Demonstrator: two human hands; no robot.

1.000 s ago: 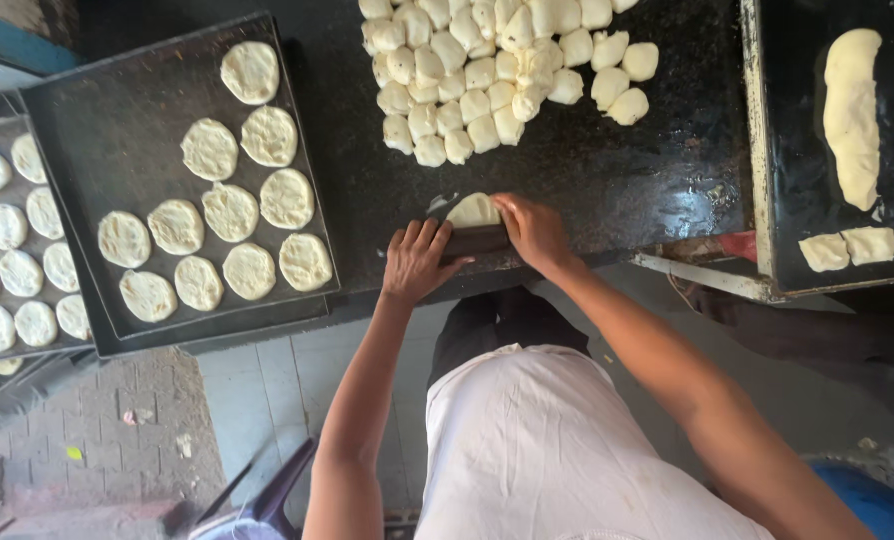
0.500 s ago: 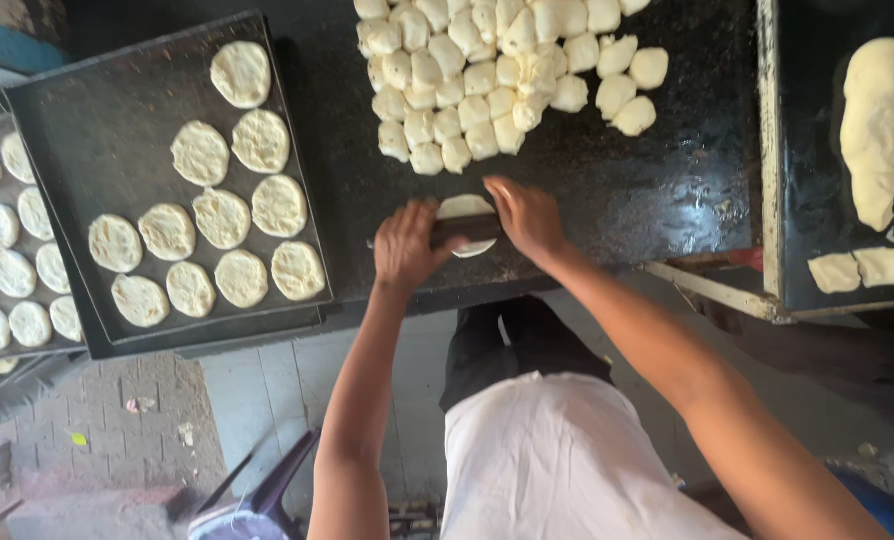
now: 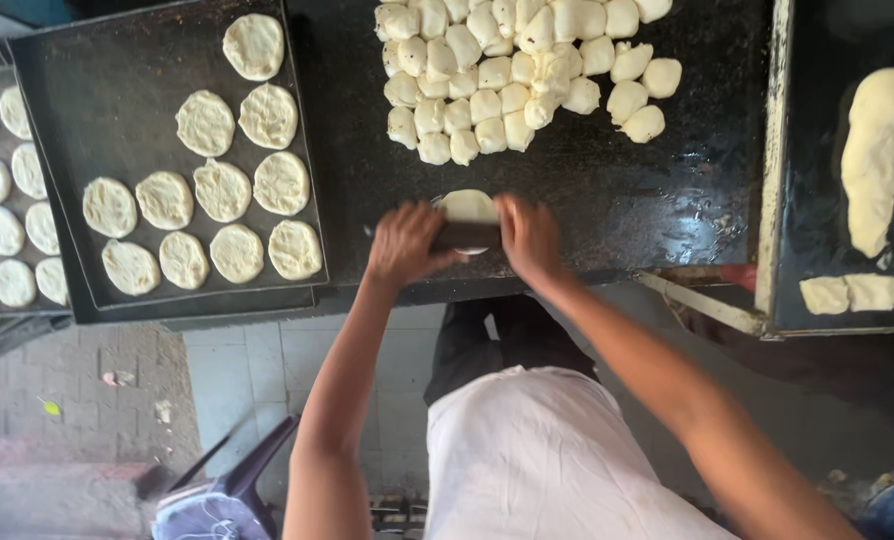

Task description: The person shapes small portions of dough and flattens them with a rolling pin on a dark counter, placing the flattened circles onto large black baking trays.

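The left hand (image 3: pixel 404 243) and the right hand (image 3: pixel 529 237) both press on a short dark rolling pin (image 3: pixel 464 236), one palm at each end, fingers closed over it. Under the pin lies a pale flattened piece of dough (image 3: pixel 468 205) on the dark greasy worktop (image 3: pixel 607 190), near its front edge. Compared with a second ago, the hands have pushed the pin a little forward and the dough looks wider and thinner, so the rolling seems nearly done. Beyond it sits a heap of small raw dough balls (image 3: pixel 512 70). To the left, a black metal tray (image 3: pixel 117 90) holds flat round dough discs (image 3: pixel 222 190).
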